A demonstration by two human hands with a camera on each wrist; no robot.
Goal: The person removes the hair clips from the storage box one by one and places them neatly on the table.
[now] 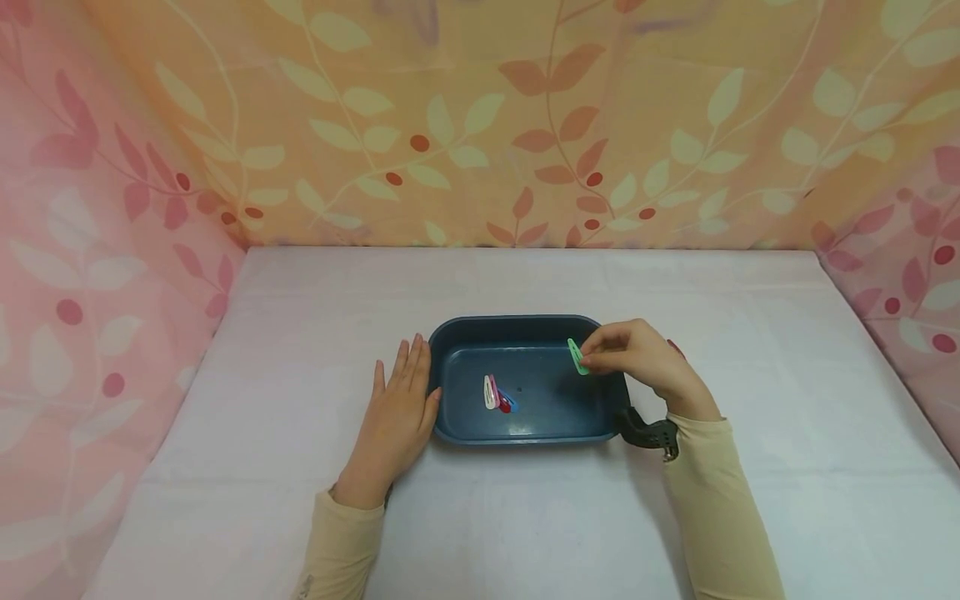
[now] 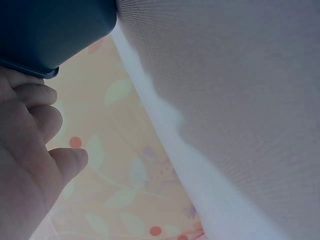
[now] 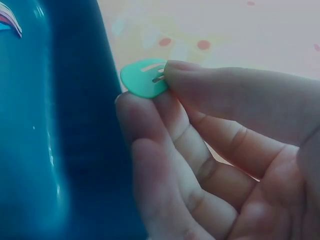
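Between thumb and fingertips, my right hand (image 1: 637, 358) pinches a green snap hair clip (image 1: 577, 357) over the right part of a dark blue tray (image 1: 525, 437). The right wrist view shows the same green clip (image 3: 142, 79) close up, with two slots in it. On the tray floor, left of its middle, several hair clips lie bunched together: a pale pink clip (image 1: 491, 393), a red clip (image 1: 505, 405) and a blue clip (image 1: 512, 402). My left hand (image 1: 401, 408) rests with straight fingers along the tray's left side, its thumb at the rim.
A white cloth (image 1: 525, 517) covers the table under the tray. Leaf-patterned curtains (image 1: 480, 125) hang behind the table and at both sides. On the right wrist sits a black strap (image 1: 648, 433), beside the tray's right end.
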